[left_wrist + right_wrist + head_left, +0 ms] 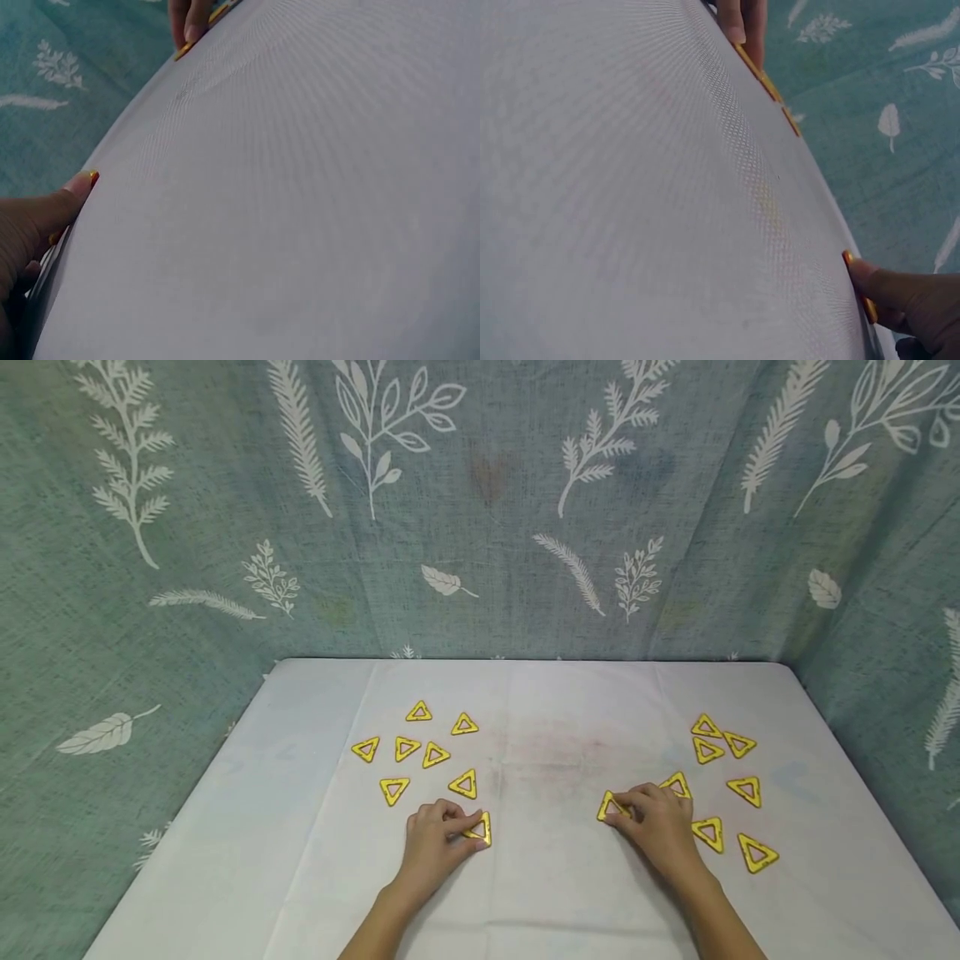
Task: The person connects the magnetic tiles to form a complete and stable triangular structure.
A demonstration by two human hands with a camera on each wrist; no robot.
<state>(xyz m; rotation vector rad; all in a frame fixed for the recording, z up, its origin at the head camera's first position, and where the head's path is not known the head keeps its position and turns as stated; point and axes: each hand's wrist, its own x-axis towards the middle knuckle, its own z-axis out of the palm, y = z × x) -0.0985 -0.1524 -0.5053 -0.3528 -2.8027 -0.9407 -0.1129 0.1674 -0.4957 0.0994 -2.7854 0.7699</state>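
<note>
Yellow triangles (473, 784), flat, glossy and hollow-centred, lie on a white-covered table (547, 877): seven loose around ten o'clock of its middle, seven between two and four. At nine, the left hand (438, 842) pinches one triangle (487, 831) between thumb and fingers; at three, the right hand (660, 827) pinches another triangle (603, 807). Thin edges (94, 179) show red in the wrist views.

No text, label, brand, number or sign can be read: not on the triangles (473, 785) toward seven and four o'clock, the counter (547, 877) at six, or the leaf-printed curtain (510, 527) at twelve.
</note>
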